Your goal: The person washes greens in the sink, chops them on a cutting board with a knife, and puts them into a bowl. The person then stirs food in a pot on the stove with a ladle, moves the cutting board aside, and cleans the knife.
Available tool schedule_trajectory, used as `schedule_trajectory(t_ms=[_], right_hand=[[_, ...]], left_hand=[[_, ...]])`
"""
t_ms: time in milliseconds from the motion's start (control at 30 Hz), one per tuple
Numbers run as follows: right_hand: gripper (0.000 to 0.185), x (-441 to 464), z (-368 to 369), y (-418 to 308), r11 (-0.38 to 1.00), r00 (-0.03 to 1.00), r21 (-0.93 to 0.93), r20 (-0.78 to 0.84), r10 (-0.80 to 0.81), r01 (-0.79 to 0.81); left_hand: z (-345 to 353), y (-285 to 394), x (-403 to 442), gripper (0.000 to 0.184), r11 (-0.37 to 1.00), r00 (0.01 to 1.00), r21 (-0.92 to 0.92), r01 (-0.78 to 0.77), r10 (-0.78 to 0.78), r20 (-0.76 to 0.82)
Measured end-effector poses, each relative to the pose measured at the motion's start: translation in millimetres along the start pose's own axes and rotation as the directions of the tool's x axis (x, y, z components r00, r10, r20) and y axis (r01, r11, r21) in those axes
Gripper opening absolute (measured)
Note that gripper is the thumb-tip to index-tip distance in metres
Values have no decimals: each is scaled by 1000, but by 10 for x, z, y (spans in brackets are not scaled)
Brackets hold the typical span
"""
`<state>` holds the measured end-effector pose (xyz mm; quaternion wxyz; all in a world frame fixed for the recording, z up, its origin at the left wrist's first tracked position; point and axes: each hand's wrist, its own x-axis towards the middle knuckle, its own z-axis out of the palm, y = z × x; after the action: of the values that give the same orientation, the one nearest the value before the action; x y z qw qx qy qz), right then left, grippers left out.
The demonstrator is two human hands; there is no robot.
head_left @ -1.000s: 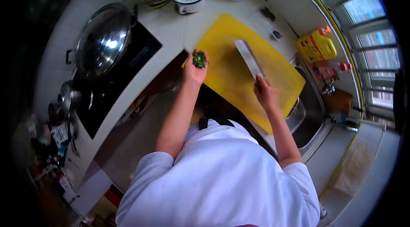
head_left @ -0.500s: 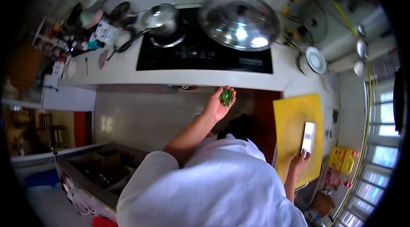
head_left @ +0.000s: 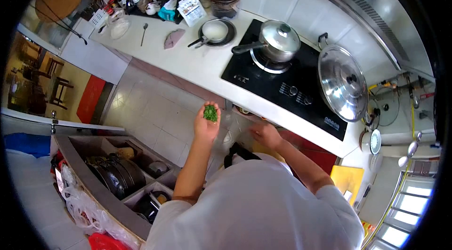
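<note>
Chopped green leaves [head_left: 210,113] lie in the palm of my left hand [head_left: 207,123], which is turned up with its fingers curled around them, over the floor in front of the counter. My right hand [head_left: 266,134] is to the right of it, blurred, near the counter's front edge; its fingers are smeared and I cannot make out anything in them. The yellow cutting board [head_left: 347,178] is at the lower right, with part of the knife blade [head_left: 347,195] on it.
A lidded saucepan [head_left: 278,43] and a large pan with a domed lid [head_left: 343,83] stand on the black cooktop [head_left: 240,72]. Further left on the counter are a small white pan [head_left: 215,31], a pink cloth [head_left: 174,38] and a spoon [head_left: 143,34]. An open divided cabinet [head_left: 108,170] holds pans at the lower left.
The view has swung left from the cutting board to the stove and the counter's left part. My right hand has let go of the knife and moved beside my left, which still holds the leaves.
</note>
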<state>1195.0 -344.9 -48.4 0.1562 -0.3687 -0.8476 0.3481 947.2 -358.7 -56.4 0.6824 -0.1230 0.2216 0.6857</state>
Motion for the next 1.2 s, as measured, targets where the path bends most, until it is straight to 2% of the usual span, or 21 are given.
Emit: schedule_trajectory(t_ms=[67, 100, 167, 233, 267, 333, 400, 533, 600, 633, 667, 733, 767, 800, 900, 967, 1067, 1200], right_hand=[[22, 446, 132, -26, 997, 997, 6, 9, -72, 72], [21, 661, 177, -63, 993, 999, 111, 40, -35, 30], [20, 1007, 289, -105, 976, 997, 216, 80, -1, -16], [18, 1315, 434, -77, 845, 979, 495, 119, 163, -201], [18, 1471, 533, -18, 842, 979, 500, 124, 162, -203], [18, 1814, 605, -11, 419, 958, 885, 90, 272, -202], [20, 2150, 610, 67, 378, 905, 870, 156, 396, -315], [29, 2822, 691, 122, 253, 868, 911, 181, 463, -326], [37, 3155, 752, 85, 199, 858, 926, 196, 474, -321], [50, 3295, 781, 81, 129, 858, 941, 222, 463, -313], [50, 3426, 833, 62, 116, 853, 946, 214, 476, -303], [58, 3650, 918, 40, -27, 829, 970, 222, 514, -243], [62, 3731, 934, 40, -18, 825, 976, 192, 531, -215], [62, 3788, 928, 41, -21, 821, 978, 186, 540, -208], [58, 3968, 900, 39, -63, 811, 994, 110, 575, -90], [53, 4064, 888, 45, -147, 787, 986, 153, 597, -80], [49, 4182, 895, 67, -184, 788, 981, 159, 595, -59], [44, 4244, 930, 38, -140, 735, 990, 84, 673, 15]], left_hand=[[1, 220, -14, 22, 994, 992, -17, -111, 110, -58], [37, 331, -18, 21, 988, 989, -69, -136, 131, -68], [62, 562, -4, 21, 981, 980, -59, -185, 179, -87], [40, 807, 60, 21, 972, 969, -42, -230, 225, -106], [19, 940, 107, 21, 967, 965, -39, -253, 249, -87], [45, 1174, 208, 21, 958, 957, -31, -285, 282, -68], [132, 1393, 332, 20, 938, 940, -87, -335, 326, -105], [381, 1739, 662, 19, 950, 924, -47, -310, 290, -248], [502, 1898, 898, 18, 965, 949, 25, -261, 261, -176], [603, 1956, 1021, 18, 969, 955, 35, -244, 246, -167], [716, 2016, 1108, 18, 966, 950, 60, -253, 260, -172], [831, 2118, 1288, 18, 966, 949, 95, -242, 256, -182], [871, 2161, 1382, 16, 969, 962, 114, -218, 234, -143], [909, 2207, 1456, 15, 971, 972, 134, -198, 212, -103], [1017, 2285, 1626, 13, 980, 986, 175, -98, 119, -115], [1026, 2363, 1766, 13, 975, 992, 216, -40, 64, -107], [1005, 2522, 2047, 12, 960, 995, 273, 67, -42, -95], [1123, 2751, 2344, 13, 921, 981, 344, 184, -153, -117]])
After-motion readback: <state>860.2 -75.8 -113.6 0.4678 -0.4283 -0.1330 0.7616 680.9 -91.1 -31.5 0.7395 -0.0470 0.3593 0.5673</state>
